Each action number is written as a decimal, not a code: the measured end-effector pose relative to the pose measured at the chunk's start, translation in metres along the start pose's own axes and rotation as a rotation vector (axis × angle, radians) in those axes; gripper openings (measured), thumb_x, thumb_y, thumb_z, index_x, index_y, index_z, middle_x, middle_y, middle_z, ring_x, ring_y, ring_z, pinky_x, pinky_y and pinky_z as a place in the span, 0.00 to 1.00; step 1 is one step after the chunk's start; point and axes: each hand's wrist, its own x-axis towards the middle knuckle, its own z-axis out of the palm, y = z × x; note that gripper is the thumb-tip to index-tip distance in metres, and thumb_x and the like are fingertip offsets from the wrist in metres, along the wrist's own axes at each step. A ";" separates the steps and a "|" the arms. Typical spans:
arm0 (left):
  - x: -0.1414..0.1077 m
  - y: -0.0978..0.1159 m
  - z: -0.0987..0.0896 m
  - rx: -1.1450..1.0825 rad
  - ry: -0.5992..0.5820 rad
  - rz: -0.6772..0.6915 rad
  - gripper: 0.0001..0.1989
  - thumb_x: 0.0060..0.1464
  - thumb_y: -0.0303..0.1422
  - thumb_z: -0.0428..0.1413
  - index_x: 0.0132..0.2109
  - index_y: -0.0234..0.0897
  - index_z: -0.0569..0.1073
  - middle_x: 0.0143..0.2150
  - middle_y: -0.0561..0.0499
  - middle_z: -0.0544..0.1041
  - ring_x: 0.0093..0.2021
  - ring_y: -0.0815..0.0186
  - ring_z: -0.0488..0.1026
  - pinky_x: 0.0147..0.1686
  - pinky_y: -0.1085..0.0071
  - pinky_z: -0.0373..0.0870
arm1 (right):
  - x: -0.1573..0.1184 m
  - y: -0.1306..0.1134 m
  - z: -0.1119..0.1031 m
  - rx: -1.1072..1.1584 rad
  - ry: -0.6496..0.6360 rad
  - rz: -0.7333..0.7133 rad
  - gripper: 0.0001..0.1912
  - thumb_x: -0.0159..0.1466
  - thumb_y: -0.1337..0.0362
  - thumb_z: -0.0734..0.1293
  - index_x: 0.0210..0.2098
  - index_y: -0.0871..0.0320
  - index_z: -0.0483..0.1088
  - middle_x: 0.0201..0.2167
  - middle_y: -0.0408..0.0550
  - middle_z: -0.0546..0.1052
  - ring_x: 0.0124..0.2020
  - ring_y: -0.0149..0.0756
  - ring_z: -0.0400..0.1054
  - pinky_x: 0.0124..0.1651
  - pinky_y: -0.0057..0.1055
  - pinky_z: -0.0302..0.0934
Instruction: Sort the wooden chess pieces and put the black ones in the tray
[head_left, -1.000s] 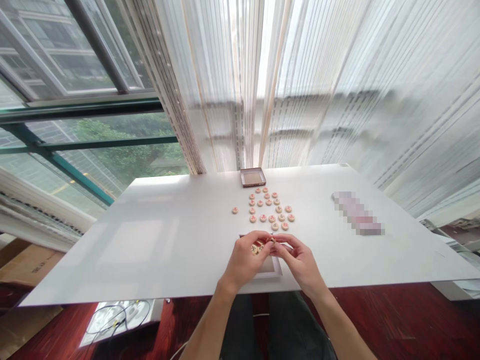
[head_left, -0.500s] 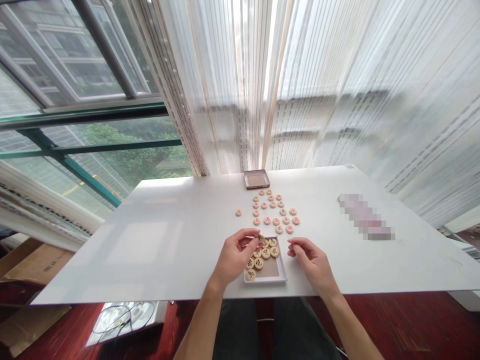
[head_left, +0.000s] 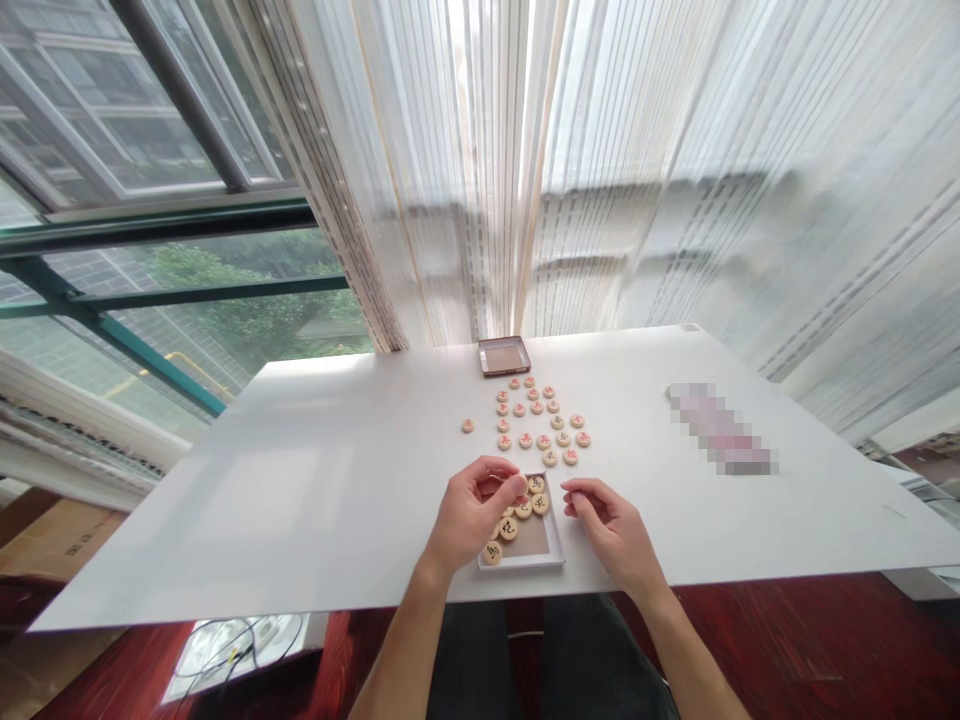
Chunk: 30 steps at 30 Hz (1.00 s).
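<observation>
My left hand (head_left: pixel 476 505) is over the left side of a shallow white box tray (head_left: pixel 556 562), thumb and fingertips pinched on a round wooden Chinese chess piece that the fingers mostly hide. In the tray lie several more pieces with black characters, among them one (head_left: pixel 492 553) in the near left corner and another (head_left: pixel 508 528) above it. Part of the group is covered by my left hand. Just right of the tray, my right hand (head_left: pixel 611 525) hovers with its fingers curled in toward the thumb; nothing shows between them.
Beyond the tray, several chess pieces (head_left: pixel 544 441), mostly with red characters, lie spread on the white table (head_left: pixel 337 500). One piece (head_left: pixel 468 425) sits apart at left. A brown-rimmed box lid (head_left: pixel 505 356) lies at the far edge. A blurred pinkish object (head_left: pixel 724 430) is at right.
The view has shifted slightly, moving the table and tray left in the picture. My left hand has come a little rightward over the tray, and its piece is now more hidden.
</observation>
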 end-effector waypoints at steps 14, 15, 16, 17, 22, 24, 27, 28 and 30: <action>0.001 -0.002 0.002 0.005 -0.054 0.008 0.16 0.57 0.38 0.61 0.50 0.36 0.76 0.47 0.44 0.81 0.44 0.60 0.81 0.49 0.64 0.77 | 0.000 -0.001 0.000 -0.018 -0.010 -0.003 0.16 0.66 0.51 0.65 0.45 0.56 0.74 0.37 0.50 0.80 0.37 0.42 0.76 0.43 0.36 0.69; 0.001 -0.002 0.002 0.013 -0.053 0.015 0.16 0.57 0.37 0.61 0.50 0.36 0.76 0.47 0.44 0.81 0.45 0.60 0.80 0.49 0.64 0.77 | 0.000 0.000 0.000 -0.020 -0.012 -0.001 0.16 0.66 0.51 0.65 0.45 0.56 0.74 0.37 0.50 0.80 0.37 0.42 0.76 0.43 0.36 0.69; 0.001 -0.002 0.002 0.022 -0.050 0.023 0.16 0.56 0.37 0.62 0.50 0.36 0.75 0.46 0.44 0.81 0.45 0.60 0.80 0.50 0.64 0.77 | 0.000 0.000 0.000 -0.024 -0.014 0.000 0.16 0.67 0.51 0.65 0.46 0.56 0.74 0.38 0.50 0.80 0.37 0.42 0.76 0.44 0.36 0.69; 0.002 -0.001 0.002 0.030 -0.044 0.032 0.16 0.56 0.37 0.62 0.49 0.36 0.75 0.46 0.44 0.81 0.45 0.61 0.80 0.50 0.64 0.77 | 0.000 0.001 0.000 -0.026 -0.015 0.001 0.16 0.67 0.52 0.65 0.46 0.55 0.74 0.38 0.50 0.80 0.38 0.42 0.76 0.44 0.36 0.69; 0.000 0.003 0.000 0.064 -0.021 0.054 0.15 0.55 0.35 0.63 0.49 0.37 0.74 0.45 0.46 0.80 0.46 0.62 0.79 0.48 0.67 0.77 | -0.001 0.003 -0.001 -0.036 -0.016 0.003 0.16 0.67 0.51 0.65 0.45 0.55 0.74 0.39 0.51 0.80 0.38 0.42 0.76 0.43 0.36 0.68; -0.001 0.004 -0.001 0.078 -0.019 0.045 0.13 0.55 0.36 0.63 0.46 0.37 0.74 0.43 0.46 0.80 0.44 0.62 0.80 0.45 0.68 0.78 | -0.001 0.003 -0.001 -0.039 -0.011 0.002 0.16 0.66 0.51 0.65 0.45 0.55 0.74 0.39 0.51 0.80 0.38 0.42 0.76 0.43 0.37 0.69; -0.003 0.008 -0.004 0.114 -0.017 0.029 0.12 0.56 0.39 0.62 0.43 0.37 0.74 0.40 0.47 0.80 0.40 0.62 0.80 0.42 0.69 0.78 | -0.001 0.002 -0.001 -0.038 -0.004 0.002 0.17 0.66 0.51 0.65 0.45 0.55 0.74 0.39 0.51 0.80 0.38 0.43 0.76 0.43 0.37 0.69; -0.003 0.010 -0.005 0.138 -0.007 0.033 0.12 0.57 0.40 0.61 0.43 0.37 0.74 0.39 0.47 0.80 0.39 0.62 0.80 0.41 0.69 0.78 | -0.002 0.002 -0.001 -0.040 -0.003 0.002 0.17 0.66 0.51 0.65 0.45 0.55 0.74 0.39 0.50 0.80 0.38 0.43 0.76 0.43 0.37 0.69; -0.004 0.013 -0.008 0.212 0.027 0.063 0.12 0.57 0.41 0.61 0.42 0.37 0.75 0.39 0.48 0.81 0.38 0.63 0.80 0.41 0.68 0.78 | -0.002 0.002 -0.001 -0.048 -0.005 0.003 0.16 0.66 0.51 0.65 0.45 0.55 0.74 0.38 0.50 0.80 0.38 0.43 0.76 0.43 0.37 0.69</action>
